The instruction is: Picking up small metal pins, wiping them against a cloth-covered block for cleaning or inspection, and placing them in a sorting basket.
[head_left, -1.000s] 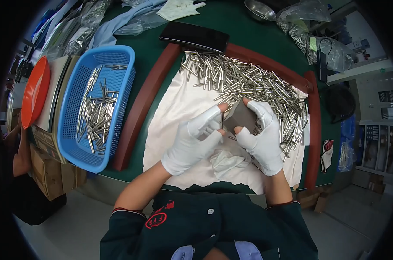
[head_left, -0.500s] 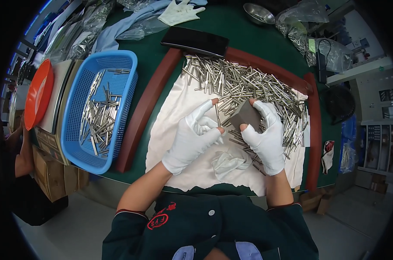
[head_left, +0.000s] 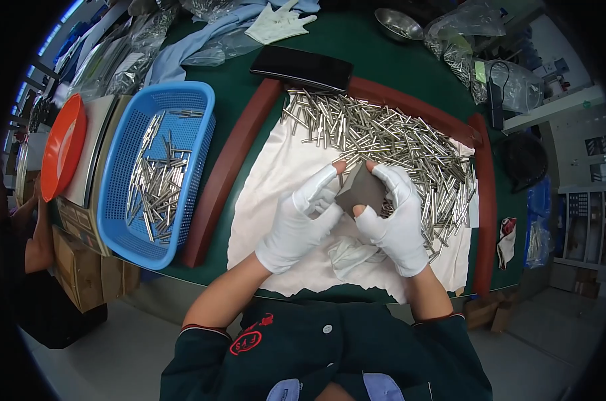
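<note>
My right hand [head_left: 398, 224], in a white glove with bare thumb and fingertip, is closed round a grey-brown sanding block [head_left: 365, 190]. Close beside it, my left hand [head_left: 296, 224], gloved the same way, pinches a slim metal pin [head_left: 341, 179] upright against the block's left edge. The block hides the pin's lower part and the fingertip there. Beyond both hands lies a large heap of metal pins [head_left: 390, 130] on a white cloth [head_left: 259, 194]. Under the hands, a crumpled white glove or rag [head_left: 354, 256] rests on the same cloth.
A red-brown frame [head_left: 233, 177] borders the cloth, with a black phone [head_left: 301, 68] across its far left corner. To the left are a blue basket [head_left: 130, 244] holding metal pins and an orange tray [head_left: 64, 147]. A metal bowl [head_left: 398, 25] stands far back. Another person's arm [head_left: 41, 234] shows at far left.
My right hand has moved left with the sanding block, bringing it against the pin in my left hand. Earlier there was a gap between pin and block.
</note>
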{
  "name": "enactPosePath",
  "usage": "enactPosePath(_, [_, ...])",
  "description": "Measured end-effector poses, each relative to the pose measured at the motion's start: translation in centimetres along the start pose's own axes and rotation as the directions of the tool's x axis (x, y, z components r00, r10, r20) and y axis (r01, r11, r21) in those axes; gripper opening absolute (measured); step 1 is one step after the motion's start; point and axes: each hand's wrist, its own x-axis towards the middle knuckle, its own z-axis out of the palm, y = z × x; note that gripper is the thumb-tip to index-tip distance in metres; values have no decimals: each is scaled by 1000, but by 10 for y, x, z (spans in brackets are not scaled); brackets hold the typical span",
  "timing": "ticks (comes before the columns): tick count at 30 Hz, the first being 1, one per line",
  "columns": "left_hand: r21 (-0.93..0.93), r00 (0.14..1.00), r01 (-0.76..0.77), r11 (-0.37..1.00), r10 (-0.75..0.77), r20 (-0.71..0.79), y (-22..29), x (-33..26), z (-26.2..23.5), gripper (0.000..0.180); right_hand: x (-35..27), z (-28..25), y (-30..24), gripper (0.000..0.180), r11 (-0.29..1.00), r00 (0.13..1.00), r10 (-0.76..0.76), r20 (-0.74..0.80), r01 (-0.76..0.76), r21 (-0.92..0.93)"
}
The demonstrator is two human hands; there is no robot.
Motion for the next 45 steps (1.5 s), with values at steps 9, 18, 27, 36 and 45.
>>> enactPosePath(9, [-26, 998, 28, 999, -27, 56, 11, 7, -7, 56, 14, -2, 2, 54, 1000, 997, 1, -80, -3, -26])
enactPosePath(18, [91, 959, -270, 959, 259, 116, -8, -6, -1, 53, 2, -11, 1, 55, 986, 994, -45, -102, 28, -167])
enactPosePath(27, [-71, 988, -137, 988, 142, 64, -2, 3, -3, 56, 4, -25, 24, 57, 994, 983, -9, -181, -11, -110])
enactPosePath(36, [38, 990, -113, 993, 109, 86, -6, 4, -7, 57, 6, -25, 28, 60, 977, 982, -50, -184, 10, -213])
enactPosePath(45, [46, 988, -150, 988, 147, 55, -6, 3, -4, 60, 10, -25, 12, 79, 792, 981, -119, -153, 1, -611])
